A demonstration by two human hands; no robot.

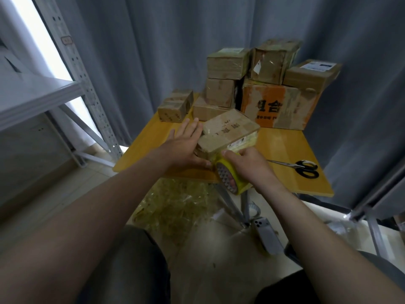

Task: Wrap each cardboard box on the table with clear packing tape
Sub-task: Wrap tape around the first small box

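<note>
A flat cardboard box (228, 130) lies tilted near the front of the yellow table (285, 148), with shiny tape on its right side. My left hand (186, 145) presses against the box's left side with straight fingers. My right hand (245, 163) grips a yellowish roll of clear packing tape (230, 176) at the box's near corner, just over the table's front edge.
Stacked cardboard boxes (263, 84) fill the back of the table, with a small one (175, 105) at the back left. Black-handled scissors (302, 167) lie at the right. Crumpled tape waste (175, 205) lies on the floor. A metal shelf (43, 95) stands left.
</note>
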